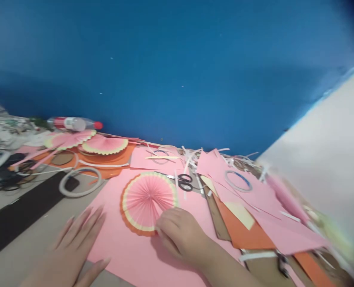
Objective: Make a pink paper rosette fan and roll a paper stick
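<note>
A round pleated paper rosette (pixel 148 199), pink with a cream and orange rim, lies on a large pink paper sheet (pixel 129 259). My right hand (pixel 178 235) is closed at the rosette's lower right edge, thumb and fingers pinched there; its fingertips are partly hidden. My left hand (pixel 75 243) lies with fingers stretched out over the left edge of the pink sheet and the grey tabletop, holding nothing. Just beyond the rosette, black-handled scissors (pixel 185 182) rest on the sheet with their blades towards it.
Two pink pleated fans (pixel 105 144) and a plastic bottle (pixel 75 123) lie at the back left. A white tape roll (pixel 80 182) sits beside a black strip (pixel 24 211). To the right are another tape roll (pixel 238 181), orange paper (pixel 245 229) and scraps. A blue wall (pixel 177 79) rises behind.
</note>
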Available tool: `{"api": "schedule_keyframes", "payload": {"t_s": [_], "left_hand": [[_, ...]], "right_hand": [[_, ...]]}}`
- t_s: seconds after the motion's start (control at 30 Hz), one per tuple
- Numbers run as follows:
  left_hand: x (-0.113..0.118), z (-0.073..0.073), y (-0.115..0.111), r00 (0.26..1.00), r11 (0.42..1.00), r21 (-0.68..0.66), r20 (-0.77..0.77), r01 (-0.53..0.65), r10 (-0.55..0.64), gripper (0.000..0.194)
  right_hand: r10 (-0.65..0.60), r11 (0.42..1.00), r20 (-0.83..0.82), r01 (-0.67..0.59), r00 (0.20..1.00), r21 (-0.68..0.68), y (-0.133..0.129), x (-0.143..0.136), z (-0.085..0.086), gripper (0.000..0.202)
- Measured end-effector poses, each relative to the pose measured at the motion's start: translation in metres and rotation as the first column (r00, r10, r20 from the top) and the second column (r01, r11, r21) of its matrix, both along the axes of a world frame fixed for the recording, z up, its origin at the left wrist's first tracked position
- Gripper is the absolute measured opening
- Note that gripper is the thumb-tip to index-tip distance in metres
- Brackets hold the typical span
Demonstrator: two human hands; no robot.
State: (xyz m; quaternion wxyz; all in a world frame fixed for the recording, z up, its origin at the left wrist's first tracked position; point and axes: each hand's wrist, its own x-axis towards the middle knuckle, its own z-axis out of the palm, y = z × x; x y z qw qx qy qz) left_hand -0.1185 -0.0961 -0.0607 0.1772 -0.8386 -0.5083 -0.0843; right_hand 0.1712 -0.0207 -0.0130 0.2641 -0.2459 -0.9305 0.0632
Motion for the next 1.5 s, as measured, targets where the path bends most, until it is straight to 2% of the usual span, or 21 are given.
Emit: {"api": "schedule_keyframes", "payload": {"t_s": [0.1, 0.23, 0.3, 0.37, 0.43, 0.57, 0.7, 0.83, 0.93, 1.07, 1.3, 1.4, 1.5], "left_hand": [[0.003, 0.013, 0.002, 0.999, 0.998, 0.063, -0.036, 0.02, -0.017, 0.084], [0.002, 0.035, 0.009, 0.998, 0.996, 0.072, -0.04, 0.052, -0.049, 0.062], [0.003, 0.053, 0.028, 1.0, 1.0, 0.03, -0.016, 0.007, -0.006, 0.046], [0.006, 0.071, 0.056, 0.998, 0.997, -0.04, -0.002, -0.069, 0.069, 0.036], [0.011, 0.082, 0.089, 0.989, 0.987, -0.07, -0.003, -0.145, 0.145, 0.031], [0.018, 0.08, 0.137, 0.984, 0.983, -0.061, 0.005, -0.175, 0.176, 0.019], [0.009, 0.076, 0.155, 0.969, 0.972, -0.072, 0.086, -0.225, 0.231, 0.021], [-0.009, 0.081, 0.165, 0.93, 0.952, -0.12, 0.209, -0.283, 0.303, 0.019], [-0.016, 0.082, 0.169, 0.912, 0.95, -0.147, 0.273, -0.274, 0.305, 0.015], [-0.013, 0.086, 0.169, 0.921, 0.96, -0.166, 0.284, -0.225, 0.265, 0.022], [0.001, 0.108, 0.168, 0.939, 0.975, -0.179, 0.293, -0.131, 0.18, 0.031], [0.014, 0.108, 0.158, 0.947, 0.978, -0.187, 0.285, -0.094, 0.146, 0.032], [0.031, 0.099, 0.124, 0.962, 0.976, -0.216, 0.259, -0.025, 0.082, 0.026]], "right_hand": [[-0.002, 1.0, 0.082, 0.002, 0.997, -0.001, -0.001, -0.001, 0.0, 0.012], [-0.038, 0.996, 0.086, 0.044, 0.996, -0.075, -0.001, -0.005, 0.002, 0.014], [-0.049, 0.995, 0.078, 0.056, 0.996, -0.088, -0.001, -0.006, 0.002, 0.014], [-0.06, 0.995, 0.077, 0.066, 0.995, -0.078, -0.001, -0.006, 0.003, 0.014], [-0.067, 0.995, 0.081, 0.072, 0.994, -0.067, -0.001, -0.006, 0.003, 0.015], [-0.062, 0.996, 0.071, 0.067, 0.996, -0.062, -0.001, -0.005, 0.002, 0.016], [-0.064, 0.996, 0.043, 0.067, 0.997, -0.066, 0.001, -0.003, 0.0, 0.016], [-0.053, 0.994, 0.037, 0.056, 0.998, -0.09, 0.002, -0.003, -0.003, 0.016], [-0.075, 0.991, 0.044, 0.079, 0.996, -0.107, 0.003, -0.002, -0.003, 0.015], [-0.071, 0.99, 0.05, 0.077, 0.996, -0.119, 0.003, -0.002, -0.002, 0.015], [-0.089, 0.988, 0.045, 0.094, 0.995, -0.122, 0.003, -0.002, -0.002, 0.015], [-0.099, 0.99, 0.032, 0.101, 0.995, -0.099, 0.003, -0.002, -0.001, 0.017], [-0.089, 0.993, 0.028, 0.091, 0.996, -0.068, 0.003, -0.002, 0.001, 0.018]]}}
